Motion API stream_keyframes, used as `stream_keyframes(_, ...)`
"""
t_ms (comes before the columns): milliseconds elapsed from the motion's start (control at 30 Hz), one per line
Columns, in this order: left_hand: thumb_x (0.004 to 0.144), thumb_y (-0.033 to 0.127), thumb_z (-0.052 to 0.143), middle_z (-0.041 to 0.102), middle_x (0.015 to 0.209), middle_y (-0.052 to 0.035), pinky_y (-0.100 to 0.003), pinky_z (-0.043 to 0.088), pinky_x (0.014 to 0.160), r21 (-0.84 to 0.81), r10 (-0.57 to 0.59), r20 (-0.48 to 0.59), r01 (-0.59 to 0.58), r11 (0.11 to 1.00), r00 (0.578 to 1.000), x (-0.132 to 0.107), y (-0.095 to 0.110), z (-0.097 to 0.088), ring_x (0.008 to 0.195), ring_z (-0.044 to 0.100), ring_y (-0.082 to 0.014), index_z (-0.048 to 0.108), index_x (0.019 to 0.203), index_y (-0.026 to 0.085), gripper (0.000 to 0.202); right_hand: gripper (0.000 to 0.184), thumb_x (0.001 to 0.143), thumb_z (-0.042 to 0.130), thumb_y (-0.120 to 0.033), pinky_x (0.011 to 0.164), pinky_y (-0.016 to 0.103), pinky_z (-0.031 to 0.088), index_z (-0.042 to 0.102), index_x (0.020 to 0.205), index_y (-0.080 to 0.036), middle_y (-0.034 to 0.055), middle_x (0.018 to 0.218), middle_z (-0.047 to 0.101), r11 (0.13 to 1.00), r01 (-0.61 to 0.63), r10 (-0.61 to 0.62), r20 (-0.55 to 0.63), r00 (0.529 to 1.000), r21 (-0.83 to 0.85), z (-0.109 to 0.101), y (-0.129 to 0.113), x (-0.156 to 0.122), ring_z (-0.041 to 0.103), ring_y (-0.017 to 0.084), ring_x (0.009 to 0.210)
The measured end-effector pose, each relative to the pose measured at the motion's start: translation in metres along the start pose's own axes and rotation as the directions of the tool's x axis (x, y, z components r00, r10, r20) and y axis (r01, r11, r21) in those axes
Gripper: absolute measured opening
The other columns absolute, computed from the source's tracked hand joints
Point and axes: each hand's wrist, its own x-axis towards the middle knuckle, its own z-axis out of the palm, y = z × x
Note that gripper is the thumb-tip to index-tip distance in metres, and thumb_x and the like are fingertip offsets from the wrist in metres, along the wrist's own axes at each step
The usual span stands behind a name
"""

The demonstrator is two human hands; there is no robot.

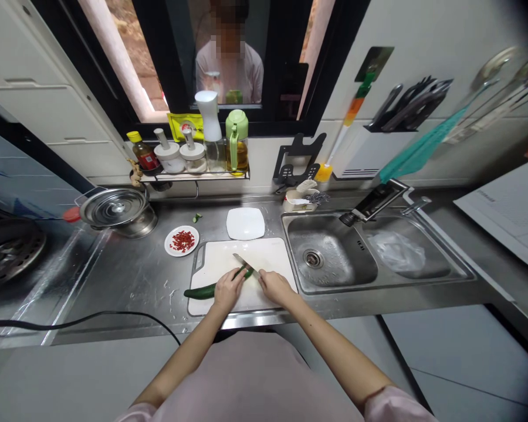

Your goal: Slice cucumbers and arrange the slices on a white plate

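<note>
Cucumber (pixel 201 292) on a white cutting board (pixel 213 258) at the front edge of the table (pixel 127 272), tip overhanging the board's left edge; left hand (pixel 229 289), grip holding the cucumber; right hand (pixel 274 287), grip around a knife (pixel 242 261)

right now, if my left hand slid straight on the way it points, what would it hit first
Most likely the knife: its blade crosses just ahead of the left hand, though exact depth is unclear.
</note>
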Motion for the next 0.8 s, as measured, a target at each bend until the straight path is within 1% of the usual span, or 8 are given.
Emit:
stream_keyframes(133,0.095,0.031,0.043,0.06,0.126,-0.0044,-0.032,0.046,0.099,0.007,0.006,-0.02,-0.006,1.0,1.0,-0.001,-0.001,0.002,0.112,0.056,-0.0171,0.06,0.126,0.031,0.035,0.028,0.095,0.032,-0.024,0.074,0.029,0.04,0.05,0.115,-0.016,0.0155,0.102,0.067,1.0,0.002,-0.002,0.001,1.0,-0.014,0.002,-0.001,0.001,0.064,0.024,0.096)
stream_keyframes(300,0.094,0.03,0.044,0.061,0.126,-0.0043,-0.033,0.046,0.099,-0.011,-0.007,-0.001,0.007,1.0,1.0,-0.001,-0.001,0.004,0.112,0.056,-0.0177,0.059,0.127,0.031,0.036,0.028,0.094,0.032,-0.021,0.075,0.029,0.041,0.05,0.115,-0.016,0.0158,0.102,0.067,1.0,0.012,-0.012,0.019,1.0,-0.013,0.002,-0.001,0.002,0.064,0.025,0.097)
stream_keyframes(433,0.095,0.031,0.042,0.061,0.126,-0.0039,-0.033,0.046,0.099,-0.027,-0.012,-0.01,0.012,1.0,1.0,0.0,0.001,0.003,0.113,0.056,-0.0176,0.06,0.126,0.03,0.036,0.028,0.093,0.033,-0.02,0.075,0.028,0.041,0.05,0.115,-0.016,0.0152,0.103,0.067,1.0,0.017,-0.017,0.031,0.999,-0.009,0.002,0.0,0.003,0.064,0.024,0.096)
stream_keyframes(600,0.095,0.031,0.041,0.061,0.127,-0.0041,-0.033,0.046,0.099,-0.041,-0.01,-0.024,0.009,0.999,1.0,0.0,0.001,0.003,0.113,0.057,-0.0177,0.061,0.125,0.029,0.036,0.029,0.092,0.035,-0.017,0.075,0.028,0.041,0.05,0.116,-0.014,0.0158,0.103,0.067,0.999,0.036,-0.035,0.045,0.998,-0.024,0.002,0.001,0.006,0.064,0.024,0.096)
stream_keyframes(800,0.094,0.03,0.043,0.061,0.127,-0.0043,-0.035,0.047,0.099,-0.049,-0.014,-0.013,0.014,0.999,1.0,0.0,-0.001,0.006,0.114,0.056,-0.0182,0.06,0.126,0.03,0.036,0.029,0.092,0.033,-0.015,0.076,0.028,0.042,0.049,0.116,-0.014,0.0158,0.102,0.067,0.998,0.052,-0.051,0.039,0.998,-0.03,0.005,0.002,0.011,0.064,0.023,0.097)
